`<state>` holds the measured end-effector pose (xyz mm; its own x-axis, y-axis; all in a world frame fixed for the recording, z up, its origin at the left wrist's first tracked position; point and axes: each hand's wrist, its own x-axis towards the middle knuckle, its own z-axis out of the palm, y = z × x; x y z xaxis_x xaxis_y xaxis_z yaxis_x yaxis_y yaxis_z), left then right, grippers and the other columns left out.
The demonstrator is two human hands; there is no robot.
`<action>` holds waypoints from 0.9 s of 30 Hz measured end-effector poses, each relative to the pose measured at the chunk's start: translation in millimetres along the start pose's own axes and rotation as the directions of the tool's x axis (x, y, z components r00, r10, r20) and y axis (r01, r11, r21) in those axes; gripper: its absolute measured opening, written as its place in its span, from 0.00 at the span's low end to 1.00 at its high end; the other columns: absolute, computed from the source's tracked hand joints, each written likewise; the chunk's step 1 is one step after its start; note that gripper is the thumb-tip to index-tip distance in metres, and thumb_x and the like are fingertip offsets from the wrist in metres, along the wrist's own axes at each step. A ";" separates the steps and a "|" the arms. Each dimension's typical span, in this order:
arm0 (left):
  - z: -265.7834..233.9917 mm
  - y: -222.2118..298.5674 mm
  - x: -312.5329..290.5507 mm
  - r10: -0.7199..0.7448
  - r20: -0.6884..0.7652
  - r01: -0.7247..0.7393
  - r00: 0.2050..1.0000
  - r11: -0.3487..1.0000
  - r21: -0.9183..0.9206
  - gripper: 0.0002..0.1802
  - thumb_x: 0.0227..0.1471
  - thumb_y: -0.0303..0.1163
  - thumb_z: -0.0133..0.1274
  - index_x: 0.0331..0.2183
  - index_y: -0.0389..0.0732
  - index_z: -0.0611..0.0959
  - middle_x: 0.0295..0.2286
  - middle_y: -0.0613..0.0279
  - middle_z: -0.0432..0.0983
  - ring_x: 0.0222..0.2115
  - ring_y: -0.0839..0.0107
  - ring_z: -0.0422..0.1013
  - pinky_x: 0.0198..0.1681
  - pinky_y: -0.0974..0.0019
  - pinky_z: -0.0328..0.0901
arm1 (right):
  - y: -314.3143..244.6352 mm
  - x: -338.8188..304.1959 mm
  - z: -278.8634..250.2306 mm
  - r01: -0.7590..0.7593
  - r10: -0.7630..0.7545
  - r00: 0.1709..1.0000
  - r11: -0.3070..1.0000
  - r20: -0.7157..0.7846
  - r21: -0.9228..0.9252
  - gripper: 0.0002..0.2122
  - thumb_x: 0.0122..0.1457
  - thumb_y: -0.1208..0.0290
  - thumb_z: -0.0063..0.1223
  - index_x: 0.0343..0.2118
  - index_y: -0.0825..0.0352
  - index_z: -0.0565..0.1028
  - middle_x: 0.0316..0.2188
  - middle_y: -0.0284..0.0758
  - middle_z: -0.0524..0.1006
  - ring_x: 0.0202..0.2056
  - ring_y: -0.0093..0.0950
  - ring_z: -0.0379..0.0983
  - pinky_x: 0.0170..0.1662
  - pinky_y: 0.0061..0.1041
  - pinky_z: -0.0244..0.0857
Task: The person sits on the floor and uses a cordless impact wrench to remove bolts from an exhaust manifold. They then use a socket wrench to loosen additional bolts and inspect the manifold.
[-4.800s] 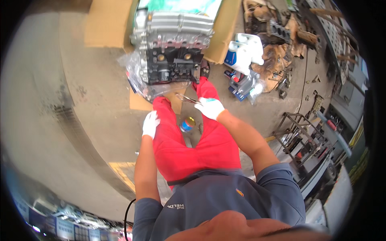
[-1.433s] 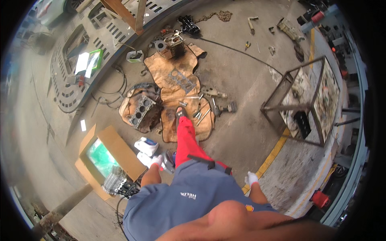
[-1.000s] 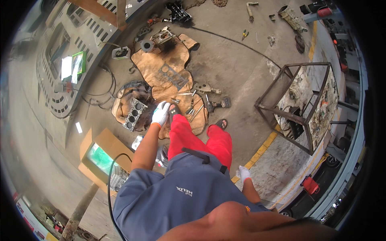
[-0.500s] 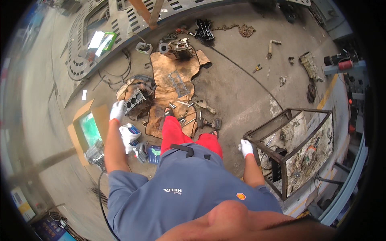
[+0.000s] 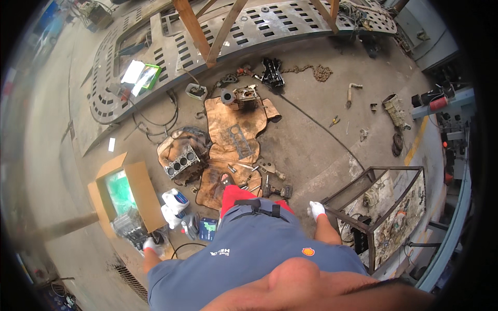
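My left hand (image 5: 150, 243), in a white glove, hangs low at my left side beside a grey metal engine part (image 5: 127, 226) at the cardboard box. It is small and blurred, so its fingers cannot be made out. My right hand (image 5: 315, 209), gloved too, is held out to the right near the corner of a rusty metal frame (image 5: 371, 227). Its fingers look loosely apart with nothing in them. A cylinder block (image 5: 181, 165) with several round bores lies on the floor ahead to the left, away from both hands.
The open cardboard box (image 5: 143, 192) holds green material. White jugs (image 5: 174, 203) and a blue box (image 5: 208, 228) stand nearby. Stained brown sheeting (image 5: 218, 122) bears a gasket (image 5: 240, 141) and an engine part (image 5: 245, 96). A cordless drill (image 5: 275, 189) and a black cable (image 5: 321, 129) lie on the floor.
My left hand has swung down and back, from beside the cylinder block to near the cardboard box. My right hand has dropped slightly. The view has shifted, showing more of the far slotted platform.
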<state>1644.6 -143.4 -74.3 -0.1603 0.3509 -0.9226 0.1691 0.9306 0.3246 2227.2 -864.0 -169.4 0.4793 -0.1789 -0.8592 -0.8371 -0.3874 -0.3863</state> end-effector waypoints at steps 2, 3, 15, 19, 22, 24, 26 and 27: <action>38.2 -1.6 51.1 -0.125 0.307 0.248 0.943 0.880 -0.404 0.19 0.67 0.44 0.48 0.51 0.44 0.81 0.47 0.58 0.81 0.43 0.59 0.77 0.45 0.57 0.74 | -24.4 -17.9 18.4 0.050 -0.034 0.997 0.962 0.062 -0.268 0.16 0.69 0.60 0.54 0.45 0.71 0.80 0.33 0.41 0.83 0.27 0.34 0.78 0.34 0.36 0.73; 47.6 -15.6 61.6 0.025 0.221 0.002 0.975 0.993 -0.119 0.18 0.66 0.42 0.48 0.52 0.44 0.81 0.47 0.56 0.80 0.44 0.58 0.77 0.46 0.56 0.73 | -46.8 -16.8 35.4 0.108 -0.063 0.991 0.902 0.121 -0.417 0.16 0.69 0.59 0.54 0.44 0.70 0.81 0.34 0.42 0.84 0.27 0.36 0.79 0.35 0.39 0.74; 592.7 77.7 -45.0 0.302 0.819 -0.872 0.487 0.224 0.436 0.30 0.67 0.51 0.49 0.57 0.37 0.78 0.56 0.46 0.76 0.59 0.51 0.70 0.62 0.59 0.63 | -206.9 78.0 -22.9 0.153 -0.163 0.986 0.960 -0.024 -0.233 0.14 0.70 0.57 0.51 0.41 0.63 0.78 0.32 0.35 0.81 0.28 0.29 0.76 0.31 0.31 0.72; 644.4 73.9 -59.6 0.379 0.718 -0.812 0.584 0.263 0.521 0.30 0.67 0.52 0.49 0.58 0.38 0.78 0.58 0.48 0.75 0.59 0.51 0.70 0.63 0.59 0.62 | -291.7 164.4 -18.5 0.118 -0.105 0.992 0.966 0.069 -0.228 0.14 0.69 0.57 0.51 0.42 0.64 0.78 0.31 0.35 0.81 0.28 0.29 0.76 0.32 0.31 0.72; 678.6 62.3 -83.3 0.479 0.586 -0.745 0.653 0.267 0.612 0.29 0.67 0.47 0.51 0.61 0.37 0.74 0.59 0.49 0.72 0.59 0.55 0.71 0.59 0.58 0.67 | -355.4 255.7 -7.1 0.162 -0.117 0.980 0.940 0.162 -0.300 0.14 0.70 0.57 0.50 0.41 0.64 0.78 0.31 0.35 0.81 0.28 0.28 0.75 0.32 0.32 0.71; 731.4 29.9 -97.6 0.453 0.385 -0.593 0.804 0.645 0.482 0.29 0.67 0.43 0.52 0.63 0.37 0.71 0.60 0.49 0.70 0.58 0.57 0.72 0.56 0.58 0.69 | -406.6 338.1 -24.3 0.508 -0.442 0.856 0.623 0.268 -0.595 0.14 0.70 0.58 0.50 0.41 0.65 0.78 0.31 0.35 0.80 0.28 0.27 0.75 0.32 0.31 0.71; 723.8 -10.1 -69.0 0.512 0.346 -0.612 0.786 0.569 0.550 0.30 0.68 0.42 0.50 0.65 0.39 0.68 0.62 0.49 0.67 0.55 0.56 0.74 0.56 0.58 0.70 | -465.3 384.3 16.6 0.550 -0.422 0.832 0.545 0.360 -0.633 0.14 0.70 0.59 0.51 0.42 0.66 0.79 0.31 0.35 0.80 0.29 0.25 0.75 0.33 0.29 0.70; 668.2 -54.5 -9.3 0.703 0.438 -0.613 0.561 -0.003 0.790 0.30 0.69 0.44 0.48 0.66 0.40 0.68 0.60 0.49 0.70 0.53 0.56 0.75 0.57 0.58 0.68 | -521.4 353.0 81.3 0.287 -0.090 0.920 0.818 0.382 -0.499 0.14 0.70 0.59 0.51 0.43 0.66 0.79 0.31 0.34 0.80 0.29 0.25 0.75 0.34 0.28 0.70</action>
<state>2286.7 -266.9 -222.7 0.4547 0.8053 -0.3805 0.8662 -0.3003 0.3995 2811.4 -651.6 -298.6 0.4148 0.2160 -0.8839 -0.4154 -0.8193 -0.3952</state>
